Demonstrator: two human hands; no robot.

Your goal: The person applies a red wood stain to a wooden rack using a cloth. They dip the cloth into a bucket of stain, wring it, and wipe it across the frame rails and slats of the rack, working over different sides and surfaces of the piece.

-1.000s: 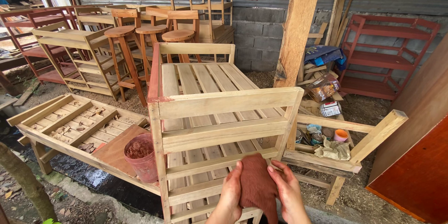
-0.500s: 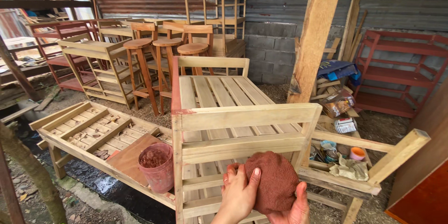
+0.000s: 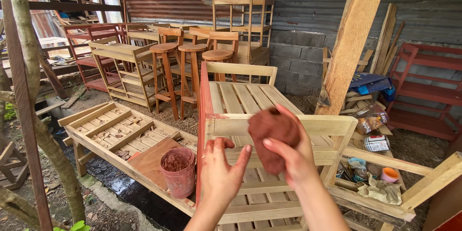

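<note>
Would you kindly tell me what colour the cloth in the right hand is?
The wadded cloth in the right hand is reddish brown, seen in the head view.

The rag (image 3: 273, 137) is a reddish-brown cloth, soaked dark with stain and bunched into a rounded wad, its lower end hanging in a loose fold. It is held up in the air in the right hand (image 3: 293, 156), whose fingers wrap its right side and underside. The left hand (image 3: 222, 171) is just beside it, fingers spread and stained red, not touching it as far as can be seen. The wad sits in front of the chair (image 3: 269, 130), level with its bare top rail.
</note>
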